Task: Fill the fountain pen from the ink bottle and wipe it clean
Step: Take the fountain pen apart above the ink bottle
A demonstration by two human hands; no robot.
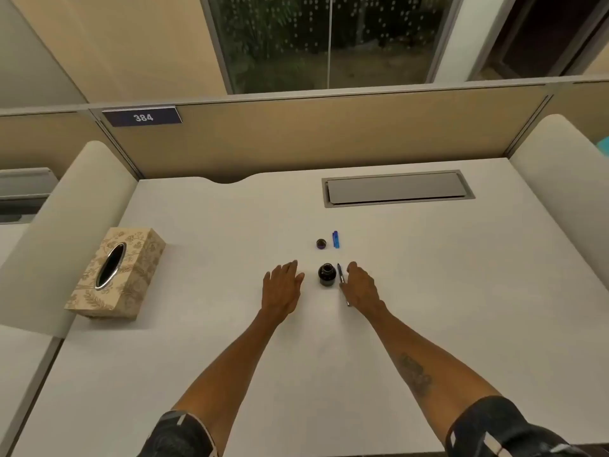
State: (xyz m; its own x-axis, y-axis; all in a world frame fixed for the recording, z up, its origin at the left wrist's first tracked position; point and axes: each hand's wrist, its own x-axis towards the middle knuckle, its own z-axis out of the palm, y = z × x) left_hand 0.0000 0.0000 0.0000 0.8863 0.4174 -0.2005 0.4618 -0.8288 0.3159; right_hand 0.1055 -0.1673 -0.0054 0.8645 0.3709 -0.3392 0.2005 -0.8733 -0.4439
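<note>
"Dark glass with its lid off: the ink bottle (327,274) stands open on the counter (428,291), between the two hands. Where's the fountain pen (341,277)?"

"Just right of the bottle, along the thumb side of the right hand (362,286). Those fingers curl downward, but I can't tell whether they pinch the pen or only rest beside it."

"And the left hand (281,288)?"

"Flat on the counter, fingers straight and together, near the bottle but not touching it. It holds nothing."

"So nothing steadies the bottle."

"That's my worry. Lifting the pen so close could clip the open bottle and tip ink across the white counter. A dip with the bottle unsteadied could also catch the rim."

"And wiping?"

"The tissue box (115,273) sits well apart on the left, so a wet pen carried that way may drip. The bottle lid (321,243) and blue pen cap (335,239) lie beyond."
</note>
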